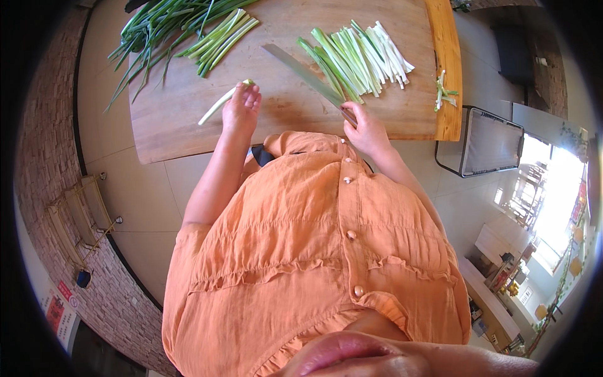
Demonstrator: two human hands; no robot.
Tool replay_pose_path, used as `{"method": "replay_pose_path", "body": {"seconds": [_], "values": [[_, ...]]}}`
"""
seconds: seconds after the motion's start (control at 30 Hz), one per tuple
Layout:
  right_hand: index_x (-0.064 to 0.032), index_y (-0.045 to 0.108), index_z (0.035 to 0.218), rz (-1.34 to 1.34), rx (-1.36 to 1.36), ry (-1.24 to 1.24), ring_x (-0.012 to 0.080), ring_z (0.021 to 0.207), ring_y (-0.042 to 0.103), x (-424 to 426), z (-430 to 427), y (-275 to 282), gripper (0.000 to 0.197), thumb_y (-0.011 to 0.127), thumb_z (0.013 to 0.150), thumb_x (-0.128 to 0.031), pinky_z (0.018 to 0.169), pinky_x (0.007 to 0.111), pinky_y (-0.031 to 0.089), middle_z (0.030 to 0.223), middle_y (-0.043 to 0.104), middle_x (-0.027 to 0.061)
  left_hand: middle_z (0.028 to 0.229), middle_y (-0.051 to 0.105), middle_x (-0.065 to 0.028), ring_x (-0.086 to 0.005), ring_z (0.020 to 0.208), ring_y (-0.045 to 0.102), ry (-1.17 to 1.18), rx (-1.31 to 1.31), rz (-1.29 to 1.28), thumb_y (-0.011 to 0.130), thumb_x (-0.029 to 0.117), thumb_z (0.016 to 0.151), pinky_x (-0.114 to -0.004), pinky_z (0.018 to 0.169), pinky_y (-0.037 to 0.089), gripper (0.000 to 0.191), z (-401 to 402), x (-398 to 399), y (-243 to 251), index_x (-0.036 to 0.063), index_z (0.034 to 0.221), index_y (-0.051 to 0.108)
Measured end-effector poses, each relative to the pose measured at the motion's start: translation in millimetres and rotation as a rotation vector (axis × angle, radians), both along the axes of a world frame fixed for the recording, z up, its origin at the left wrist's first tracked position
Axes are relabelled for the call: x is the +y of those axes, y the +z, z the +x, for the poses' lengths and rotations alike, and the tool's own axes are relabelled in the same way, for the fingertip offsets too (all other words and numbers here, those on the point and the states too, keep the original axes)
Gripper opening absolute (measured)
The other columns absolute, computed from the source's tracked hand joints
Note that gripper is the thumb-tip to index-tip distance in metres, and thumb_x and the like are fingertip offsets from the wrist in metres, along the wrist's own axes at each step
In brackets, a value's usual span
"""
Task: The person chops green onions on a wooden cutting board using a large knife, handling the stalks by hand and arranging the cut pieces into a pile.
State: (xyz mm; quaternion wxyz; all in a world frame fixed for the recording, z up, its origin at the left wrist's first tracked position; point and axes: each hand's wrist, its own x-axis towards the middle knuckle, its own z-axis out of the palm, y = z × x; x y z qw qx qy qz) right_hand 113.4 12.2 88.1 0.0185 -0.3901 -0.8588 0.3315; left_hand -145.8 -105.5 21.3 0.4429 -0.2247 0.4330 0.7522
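My left hand [242, 106] holds one cut length of green onion stalk [217, 104] over the near left part of the wooden table. In my right hand [365, 126], near the table's front edge, is the handle of a long-bladed knife [308, 77]; its blade points up and to the left. Beyond the knife, to the right, lies a row of white and green stalk pieces [355, 59]. A smaller bunch of pale green stalk pieces [224, 40] rests beyond my left hand. Beside it spreads a heap of long green onion leaves [160, 35].
The wooden table [292, 113] has a lighter board strip [446, 42] along its right side, with small onion scraps [444, 94] on it. A metal-framed chair [492, 141] stands right of the table. A gold-framed rack [85, 217] is by the brick-patterned wall at left.
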Motion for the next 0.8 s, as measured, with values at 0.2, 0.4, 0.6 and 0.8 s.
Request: {"method": "replay_pose_path", "body": {"seconds": [0.2,0.4,0.6,0.8], "values": [[-0.0093,0.053,0.112,-0.18,0.209,-0.09,0.0323,0.085,0.064,-7.7,-7.4,-12.1,0.032,0.057,0.083,-0.021,0.072,0.04,0.05,0.094,0.065,0.0153,0.105,0.063,-0.0136,-0.0233,0.088,0.063,-0.56,0.2,-0.136,0.056,0.019,0.091,-0.034,0.077,0.052,0.033,17.7,-9.1,-0.2,0.0,0.118,0.049],[-0.0132,0.054,0.111,0.056,0.031,-0.06,0.0308,0.084,0.063,-16.7,-9.6,7.7,0.031,0.062,0.082,-0.021,0.07,0.039,0.05,0.097,0.064,0.0126,0.114,0.057,-0.0155,-0.032,0.102,0.056,-0.739,1.781,-0.573,0.061,0.008,0.079,-0.039,0.087,0.045,0.039,-7.4,-32.4,2.8,0.004,0.117,0.054],[-0.0183,0.054,0.111,0.486,-0.11,0.132,0.0233,0.074,0.06,-2.6,4.8,-23.8,0.035,0.066,0.078,-0.022,0.062,0.035,0.05,0.08,0.054,0.0046,0.122,0.052,-0.0169,-0.0344,0.109,0.051,-0.5,2.08,-0.879,0.06,0.007,0.077,-0.044,0.095,0.04,0.041,-61.9,-16.2,-16.5,0.0065,0.117,0.054],[-0.0199,0.054,0.114,0.457,-0.119,0.125,0.024,0.078,0.058,1.9,16.8,-53.1,0.037,0.066,0.079,-0.02,0.066,0.037,0.049,0.085,0.053,0.004,0.1,0.058,-0.0131,-0.0296,0.088,0.057,-0.839,1.936,-1.022,0.061,0.01,0.078,-0.042,0.079,0.046,0.028,-64.6,0.3,-12.9,0.008,0.106,0.058]]}}
